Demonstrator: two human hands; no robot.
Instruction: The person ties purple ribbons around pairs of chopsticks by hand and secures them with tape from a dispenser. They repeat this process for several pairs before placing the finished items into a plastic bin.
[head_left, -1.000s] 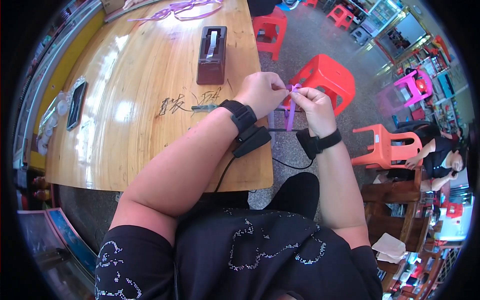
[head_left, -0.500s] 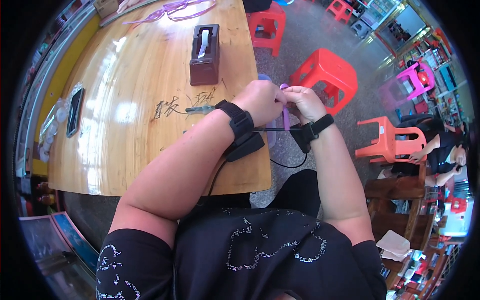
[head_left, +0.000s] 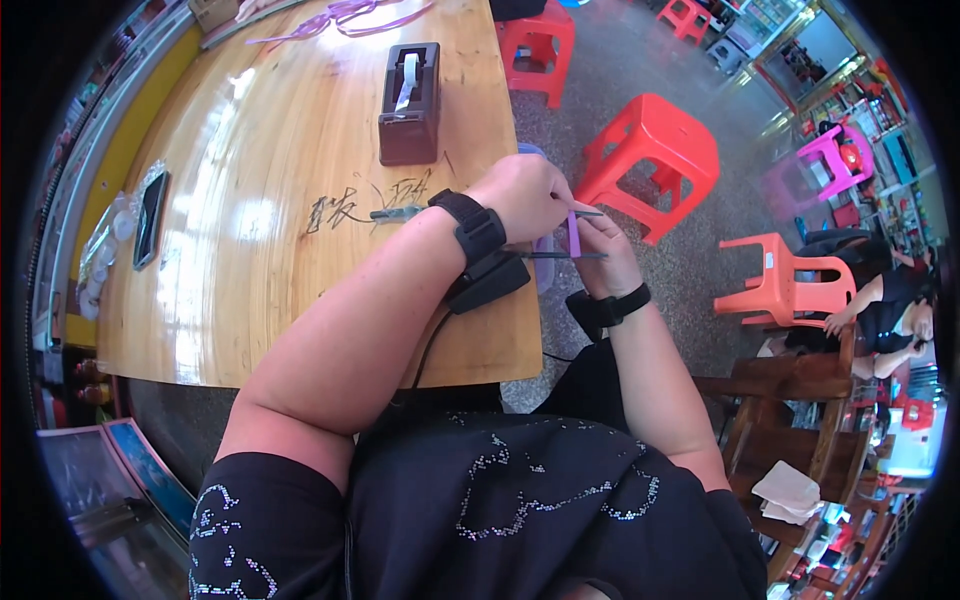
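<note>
Purple ribbon [head_left: 574, 236], narrow, flat and smooth-looking, stood between two thin dark rods [head_left: 560, 255], just beyond the right edge of the tabletop [head_left: 230, 300]. The left hand [head_left: 525, 195] had its fingers bent narrowly at the ribbon's upper end; the fingertips were hidden, so I could not tell its grip. The right hand [head_left: 607, 252] had its fingers partly curled behind the rods, and whether it held them I could not tell. Dark handwriting [head_left: 333, 212] was visible on the wood, near a black tape dispenser [head_left: 410, 140]
</note>
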